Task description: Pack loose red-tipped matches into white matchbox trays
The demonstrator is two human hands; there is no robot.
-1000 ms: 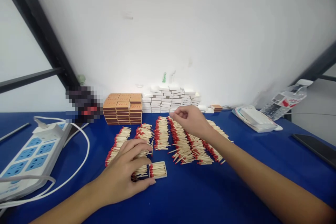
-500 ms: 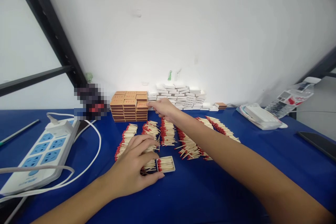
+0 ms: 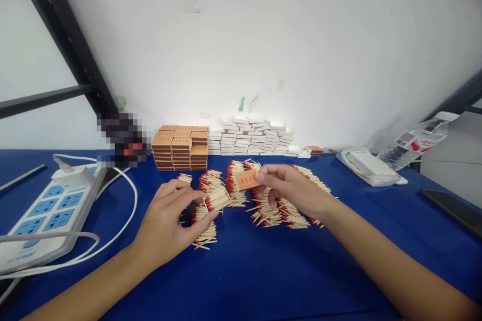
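Observation:
My left hand grips a white matchbox tray filled with red-tipped matches, thumb below and fingers above. To its right, my right hand pinches an orange matchbox sleeve by its right end, printed face toward me. Tray and sleeve are held above the table, a small gap apart. Loose matches lie in several heaps under and around both hands. Behind them stands a stack of orange matchboxes or sleeves, with a pile of white trays beside it.
On the left, a white power strip lies with looping white cables. A single orange box sits right of the white pile. Farther right are white packets, a plastic bottle and a dark phone-like object.
My right hand has come back from the stack toward me, bringing an orange sleeve. My left hand has lifted the match-filled tray off the table and tilted it.

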